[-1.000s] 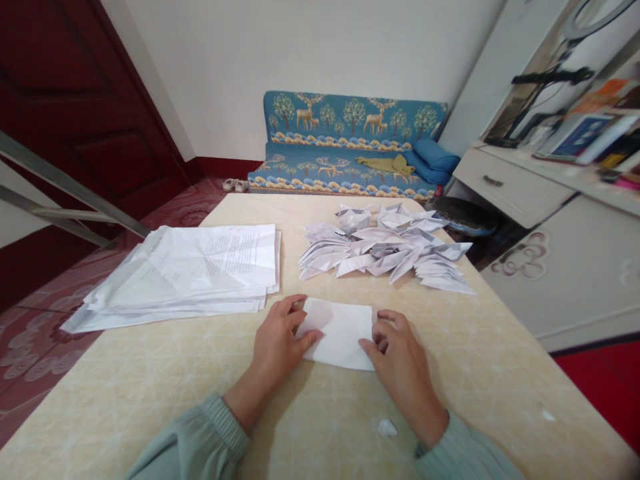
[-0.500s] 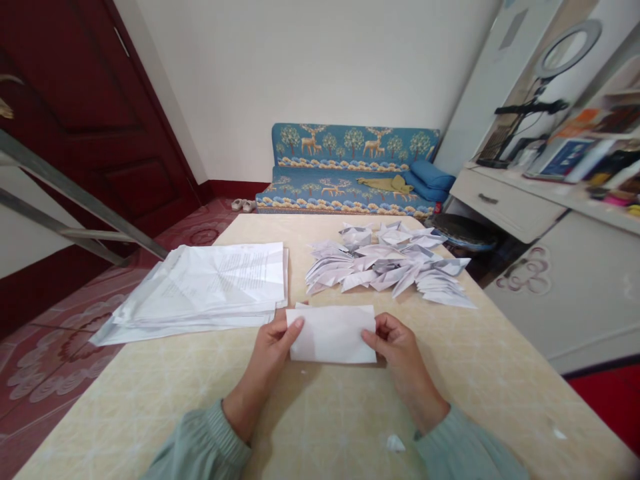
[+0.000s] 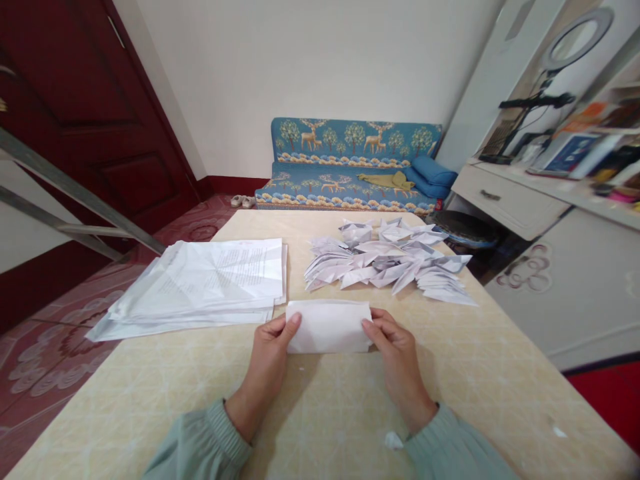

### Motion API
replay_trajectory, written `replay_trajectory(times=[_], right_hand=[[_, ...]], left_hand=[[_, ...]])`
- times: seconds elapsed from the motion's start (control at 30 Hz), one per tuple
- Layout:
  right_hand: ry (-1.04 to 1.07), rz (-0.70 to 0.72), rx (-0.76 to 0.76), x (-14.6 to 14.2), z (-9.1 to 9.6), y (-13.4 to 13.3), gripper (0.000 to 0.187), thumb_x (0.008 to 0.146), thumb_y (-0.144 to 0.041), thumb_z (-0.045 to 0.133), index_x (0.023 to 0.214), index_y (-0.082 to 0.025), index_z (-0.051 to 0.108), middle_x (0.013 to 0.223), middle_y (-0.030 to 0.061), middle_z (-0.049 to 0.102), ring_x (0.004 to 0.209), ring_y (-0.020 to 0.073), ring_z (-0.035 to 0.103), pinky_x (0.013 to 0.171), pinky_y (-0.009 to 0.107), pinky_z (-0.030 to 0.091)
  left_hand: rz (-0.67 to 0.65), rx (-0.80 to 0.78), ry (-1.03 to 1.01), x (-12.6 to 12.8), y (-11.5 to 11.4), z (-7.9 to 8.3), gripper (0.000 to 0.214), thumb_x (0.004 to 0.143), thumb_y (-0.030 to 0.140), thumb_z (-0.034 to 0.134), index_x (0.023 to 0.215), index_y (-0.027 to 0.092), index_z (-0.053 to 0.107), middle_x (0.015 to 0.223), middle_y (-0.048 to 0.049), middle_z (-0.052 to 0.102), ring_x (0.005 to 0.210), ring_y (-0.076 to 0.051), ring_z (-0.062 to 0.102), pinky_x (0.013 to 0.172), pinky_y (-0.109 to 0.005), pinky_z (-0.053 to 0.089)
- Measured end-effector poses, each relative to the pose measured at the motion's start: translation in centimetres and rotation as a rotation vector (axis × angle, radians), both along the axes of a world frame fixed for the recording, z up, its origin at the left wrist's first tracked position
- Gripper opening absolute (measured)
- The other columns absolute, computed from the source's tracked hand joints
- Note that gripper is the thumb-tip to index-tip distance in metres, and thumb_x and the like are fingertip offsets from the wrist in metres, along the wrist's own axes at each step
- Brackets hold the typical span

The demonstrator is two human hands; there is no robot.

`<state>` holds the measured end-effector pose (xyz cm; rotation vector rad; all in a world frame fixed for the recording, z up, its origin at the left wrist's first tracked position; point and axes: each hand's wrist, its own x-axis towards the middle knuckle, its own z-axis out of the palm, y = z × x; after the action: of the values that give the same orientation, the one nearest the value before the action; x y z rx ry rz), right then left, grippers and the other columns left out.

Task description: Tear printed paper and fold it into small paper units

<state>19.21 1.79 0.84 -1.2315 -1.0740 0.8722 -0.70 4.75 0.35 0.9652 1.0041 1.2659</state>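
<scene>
A folded white sheet of paper (image 3: pixel 329 327) is held up between both hands just above the table. My left hand (image 3: pixel 273 343) pinches its left end, thumb on the near face and fingers behind. At the right end my right hand (image 3: pixel 395 343) grips it the same way; the fingers behind the sheet are partly hidden. Beyond the paper to the right lies a pile of folded paper pieces (image 3: pixel 380 257) with pointed ends. To the left rests a stack of creased, printed sheets (image 3: pixel 200 280).
The pale patterned table (image 3: pixel 330 413) carries small paper scraps, one (image 3: pixel 394 440) by my right sleeve. A blue sofa (image 3: pixel 350 180) stands behind the table. Metal legs (image 3: pixel 75 187) slant in at the left, and a white cabinet (image 3: pixel 575 287) stands at the right.
The paper's edges, offset at the upper left before, now lie more evenly together. Both hands still grip its ends, and my right hand has shifted slightly inward.
</scene>
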Motion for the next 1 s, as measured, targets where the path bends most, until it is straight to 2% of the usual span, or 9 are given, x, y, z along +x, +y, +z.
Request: replay_trajectory(times=[0.17,0.3,0.4,0.57,0.8,1.0], right_hand=[[0.069,-0.046,-0.019,0.01,-0.1,0.11,0.025,0.073,-0.031,0.067,0.053,-0.016,0.061,0.093,0.0048,0.063,0.078,0.0174,0.057,0.056,0.025,0.038],[0.18,-0.094,-0.057,-0.09,-0.2,-0.01,0.026,0.07,-0.028,0.07,0.051,-0.016,0.058,0.085,0.0024,0.063,0.073,0.0161,0.057,0.056,0.024,0.038],[0.243,-0.098,-0.072,-0.14,-0.34,-0.16,0.027,0.067,-0.027,0.073,0.05,-0.015,0.055,0.084,0.0022,0.064,0.072,0.0159,0.057,0.057,0.024,0.039],[0.285,-0.111,-0.078,-0.13,-0.45,-0.15,0.027,0.064,-0.025,0.075,0.049,-0.015,0.055,0.084,0.0027,0.065,0.07,0.0151,0.057,0.056,0.024,0.039],[0.273,-0.135,-0.099,0.01,-0.62,-0.13,0.029,0.062,-0.026,0.077,0.049,-0.015,0.054,0.083,0.0025,0.065,0.066,0.0139,0.056,0.053,0.024,0.038],[0.269,-0.146,-0.114,0.06,-0.78,-0.13,0.029,0.061,-0.026,0.078,0.049,-0.015,0.053,0.083,0.0027,0.066,0.068,0.0149,0.057,0.054,0.024,0.039]], left_hand=[[-0.026,-0.027,-0.054,0.3,-0.27,0.04,0.025,0.075,0.037,0.068,0.084,0.015,0.074,0.08,-0.0041,0.072,0.067,-0.017,0.063,0.064,-0.027,0.049],[-0.034,-0.071,-0.038,0.27,-0.31,-0.27,0.027,0.072,0.038,0.07,0.084,0.014,0.073,0.073,-0.0041,0.071,0.063,-0.016,0.062,0.058,-0.025,0.047],[-0.024,-0.076,-0.015,0.18,-0.29,-0.41,0.028,0.071,0.038,0.071,0.086,0.015,0.073,0.074,-0.0033,0.071,0.064,-0.016,0.062,0.059,-0.024,0.047],[0.048,-0.054,0.032,0.02,-0.15,-0.49,0.025,0.069,0.035,0.073,0.086,0.016,0.074,0.077,-0.0022,0.072,0.065,-0.014,0.061,0.06,-0.023,0.045],[0.243,0.034,0.157,-0.05,0.13,0.0,0.017,0.065,0.031,0.075,0.073,0.016,0.074,0.079,-0.0017,0.073,0.074,-0.014,0.061,0.068,-0.022,0.045],[0.252,0.044,0.165,-0.18,0.28,0.0,0.015,0.064,0.029,0.075,0.071,0.016,0.074,0.073,-0.0013,0.072,0.069,-0.013,0.06,0.065,-0.022,0.046]])
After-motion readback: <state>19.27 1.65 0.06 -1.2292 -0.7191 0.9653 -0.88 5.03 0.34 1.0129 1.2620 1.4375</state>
